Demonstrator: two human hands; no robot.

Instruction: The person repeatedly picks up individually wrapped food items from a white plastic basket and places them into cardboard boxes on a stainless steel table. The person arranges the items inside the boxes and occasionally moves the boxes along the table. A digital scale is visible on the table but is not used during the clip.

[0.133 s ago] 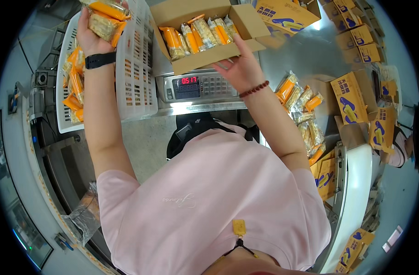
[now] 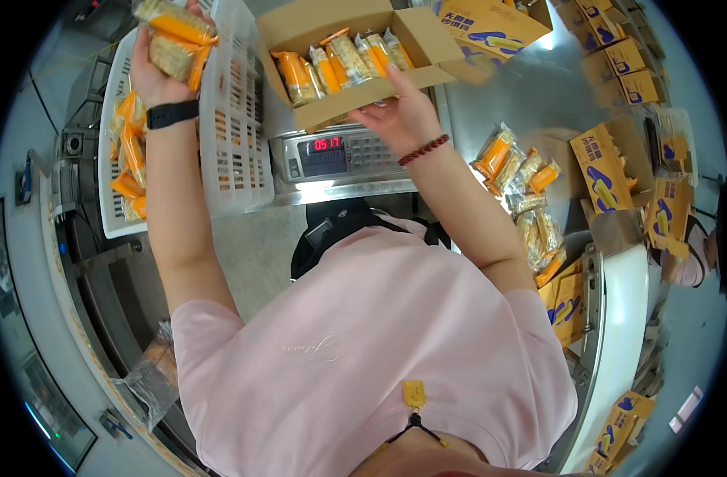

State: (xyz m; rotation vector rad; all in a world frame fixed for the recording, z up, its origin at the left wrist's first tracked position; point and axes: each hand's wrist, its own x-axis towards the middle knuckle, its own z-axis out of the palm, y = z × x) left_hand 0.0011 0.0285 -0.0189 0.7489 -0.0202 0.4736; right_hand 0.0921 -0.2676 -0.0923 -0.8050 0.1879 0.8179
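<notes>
My left hand (image 2: 149, 78), with a black band at the wrist, is raised over the white basket at the upper left. It grips a few snack packets (image 2: 172, 54) in clear and orange wrappers. My right hand (image 2: 405, 118), wearing a dark red bead bracelet, grasps the near flap of an open cardboard box (image 2: 331, 113), its finger reaching over the edge toward the packets. Similar wrapped packets (image 2: 343, 60) stand in a row inside the box. Beneath the box is a digital scale (image 2: 325, 155) with a lit red display.
The white perforated basket (image 2: 240, 135) contains more packets. Loose packets (image 2: 516, 167) lie on the metal table (image 2: 490, 99) right of the scale. Printed yellow-brown cartons (image 2: 602, 171) stand along the right, with another open carton (image 2: 490, 28) at the back. Part of another person (image 2: 689, 258) shows at far right.
My right hand and the box have shifted slightly left. The packets in my left hand have moved a little left as well.
</notes>
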